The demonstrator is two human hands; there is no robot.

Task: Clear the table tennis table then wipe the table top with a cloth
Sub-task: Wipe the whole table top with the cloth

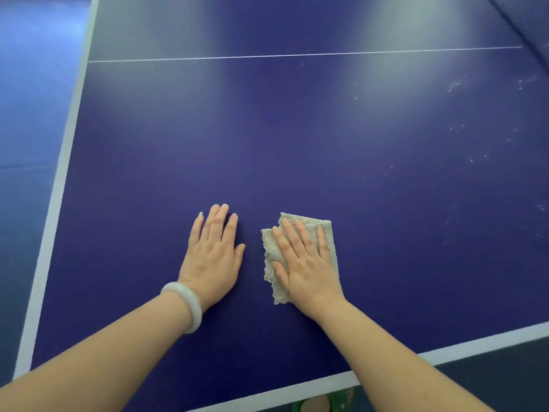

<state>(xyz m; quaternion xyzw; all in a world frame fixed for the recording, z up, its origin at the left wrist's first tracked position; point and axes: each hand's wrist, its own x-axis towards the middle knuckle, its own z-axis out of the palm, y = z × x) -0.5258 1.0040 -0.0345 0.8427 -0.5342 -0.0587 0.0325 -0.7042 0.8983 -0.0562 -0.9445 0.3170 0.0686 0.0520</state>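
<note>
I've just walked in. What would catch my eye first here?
Two bare hands lie flat on the big blue table: the right hand presses a folded beige cloth, and the left hand rests beside it on the bare surface, a pale bangle on its wrist. Farther right, whitish specks dot the table top.

Glossy blue floor [35,114] runs past the left edge of the tabletop [297,144], with a light glare towards the far left corner and a faint seam [23,166] crossing it. Below the near edge, right side, the floor is darker grey. Green slipper [341,399] with a bare foot in it just under the near edge, partly cut off. Pale whitish bangle [185,307] on a wrist above the tabletop's near-left part. Blue ribbed surface [523,19] at the far right corner, unclear what it is.
</note>
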